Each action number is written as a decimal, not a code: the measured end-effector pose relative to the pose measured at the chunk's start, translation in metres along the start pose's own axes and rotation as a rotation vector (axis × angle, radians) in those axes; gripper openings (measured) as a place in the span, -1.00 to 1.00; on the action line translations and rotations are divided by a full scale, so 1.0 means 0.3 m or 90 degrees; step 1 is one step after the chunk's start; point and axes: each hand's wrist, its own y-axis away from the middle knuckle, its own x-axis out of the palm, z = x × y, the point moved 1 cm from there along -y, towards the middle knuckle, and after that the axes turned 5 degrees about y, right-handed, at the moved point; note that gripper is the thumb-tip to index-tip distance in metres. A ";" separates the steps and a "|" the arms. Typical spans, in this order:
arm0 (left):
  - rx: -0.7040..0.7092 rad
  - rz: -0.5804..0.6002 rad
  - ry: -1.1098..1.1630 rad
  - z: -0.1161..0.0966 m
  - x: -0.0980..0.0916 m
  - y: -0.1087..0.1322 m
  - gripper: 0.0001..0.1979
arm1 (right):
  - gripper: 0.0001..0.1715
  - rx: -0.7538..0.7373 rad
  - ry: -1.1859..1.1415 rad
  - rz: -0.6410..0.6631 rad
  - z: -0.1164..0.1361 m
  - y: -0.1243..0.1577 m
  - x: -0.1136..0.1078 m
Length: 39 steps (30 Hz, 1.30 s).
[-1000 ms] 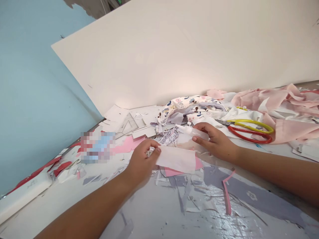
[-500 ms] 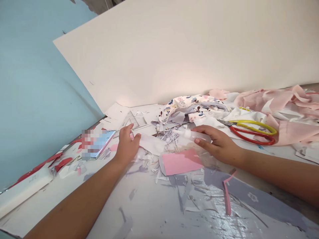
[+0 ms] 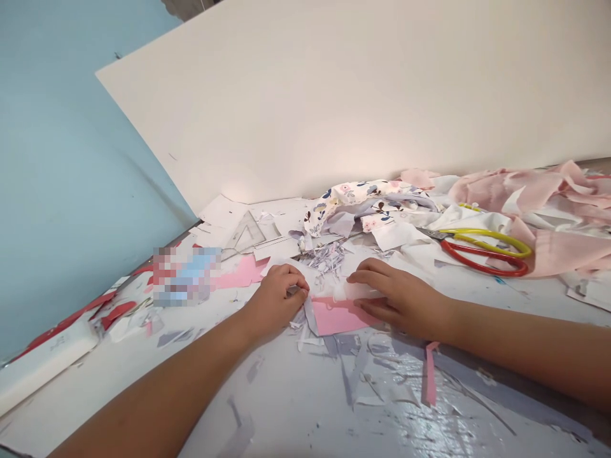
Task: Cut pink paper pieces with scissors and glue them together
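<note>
A pink paper rectangle (image 3: 340, 318) with a pale layer along its left edge lies on the cluttered white table. My left hand (image 3: 281, 298) is at its upper left corner, thumb and fingertips pinched at the pale edge. My right hand (image 3: 394, 294) is over the right part of the pink paper, fingers curved around a small translucent white bottle (image 3: 359, 289) whose tip points left. Shredded paper bits (image 3: 327, 257) are heaped just behind the pink paper.
Scissors (image 3: 487, 251) with yellow and red handles lie at the right, beside pink cloth (image 3: 573, 248). Floral fabric (image 3: 348, 197) is at the back. A clear set square (image 3: 248, 234), a blurred phone (image 3: 193, 277) and a white case (image 3: 52, 359) are leftward. A white board (image 3: 358, 95) stands behind.
My left hand has moved right and nearer, to the pink paper's edge. My right hand has come left and down with the bottle, over the pink paper.
</note>
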 end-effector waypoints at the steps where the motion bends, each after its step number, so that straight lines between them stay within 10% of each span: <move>1: 0.005 0.002 -0.002 -0.001 -0.001 -0.002 -0.82 | -0.70 -0.002 0.005 0.001 0.000 0.000 0.002; 39: 0.016 0.039 -0.049 -0.010 -0.004 0.007 -0.86 | -0.71 0.006 0.007 0.068 0.024 -0.012 -0.013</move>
